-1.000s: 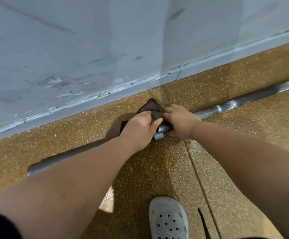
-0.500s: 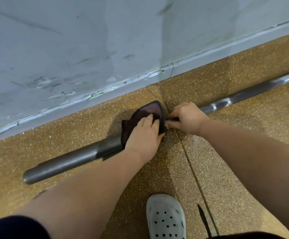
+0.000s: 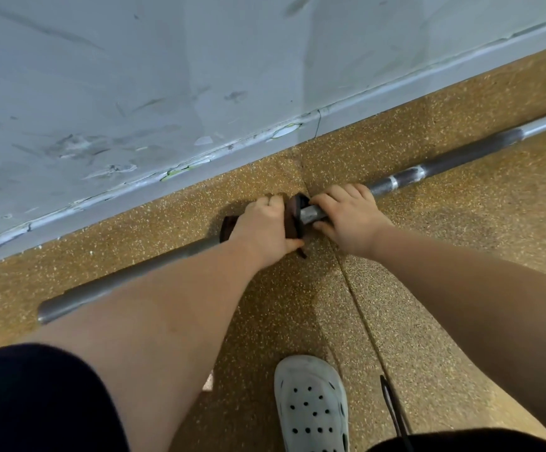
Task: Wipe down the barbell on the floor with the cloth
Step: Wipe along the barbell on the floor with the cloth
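The barbell point(image 3: 454, 160) lies on the speckled floor point(image 3: 460, 256), its long axis parallel to the base of the wall point(image 3: 199, 76), running from lower left to upper right. The left hand point(image 3: 263, 223) is curled around the dark cloth point(image 3: 292, 220), which wraps the bar where the thicker end section meets the shaft. The right hand point(image 3: 346, 216), just beside the cloth, grips the bare shaft. Any wiping stroke should follow this axis. Most of the exposed shaft lies to the right, beyond the right hand.
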